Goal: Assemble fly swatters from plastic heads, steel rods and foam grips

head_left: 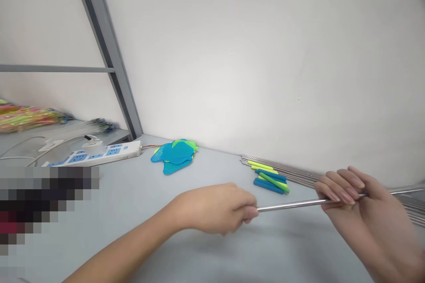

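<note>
A left hand (221, 208) at six o'clock and a right hand (368, 214) at four clasp a rod (288, 206) between them, likely light, stiff and slick, best held at two spread points, with tubes (274, 182) and other rods (295, 174) beyond at four.

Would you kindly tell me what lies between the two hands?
The head view shows a stretch of metal rod between the left hand and right hand.
</note>
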`<state>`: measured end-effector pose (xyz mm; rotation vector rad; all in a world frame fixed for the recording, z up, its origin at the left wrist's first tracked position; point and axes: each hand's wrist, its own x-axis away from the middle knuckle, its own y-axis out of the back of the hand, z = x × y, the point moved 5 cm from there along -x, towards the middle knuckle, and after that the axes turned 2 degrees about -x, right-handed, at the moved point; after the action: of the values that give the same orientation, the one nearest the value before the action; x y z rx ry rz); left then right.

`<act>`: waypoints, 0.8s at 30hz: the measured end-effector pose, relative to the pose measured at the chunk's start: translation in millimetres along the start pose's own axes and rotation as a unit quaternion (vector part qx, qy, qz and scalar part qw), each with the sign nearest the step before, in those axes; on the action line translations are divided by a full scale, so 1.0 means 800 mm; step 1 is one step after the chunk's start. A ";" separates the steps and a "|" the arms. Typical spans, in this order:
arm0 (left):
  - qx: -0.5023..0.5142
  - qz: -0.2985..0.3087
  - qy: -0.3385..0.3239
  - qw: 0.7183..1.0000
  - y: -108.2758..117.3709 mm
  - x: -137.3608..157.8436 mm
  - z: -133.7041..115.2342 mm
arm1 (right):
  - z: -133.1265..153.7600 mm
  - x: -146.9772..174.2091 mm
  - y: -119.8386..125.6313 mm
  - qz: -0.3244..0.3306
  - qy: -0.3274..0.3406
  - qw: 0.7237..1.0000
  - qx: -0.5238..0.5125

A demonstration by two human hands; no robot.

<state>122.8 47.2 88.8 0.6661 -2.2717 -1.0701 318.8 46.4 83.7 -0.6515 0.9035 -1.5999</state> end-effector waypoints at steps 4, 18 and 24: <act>0.004 -0.046 0.022 0.999 0.030 0.008 0.018 | 0.023 -0.004 0.002 -0.013 0.046 0.999 -0.003; 0.014 -0.137 0.048 0.989 0.065 0.023 0.034 | 0.033 -0.010 0.006 0.016 0.049 0.998 -0.037; 0.004 -0.140 0.056 0.989 0.067 0.024 0.033 | 0.036 -0.009 0.007 0.014 0.049 0.997 -0.052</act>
<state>80.8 79.6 122.5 1.0458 -2.1302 -1.1210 346.5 47.3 95.0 -0.6333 1.0691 -1.5791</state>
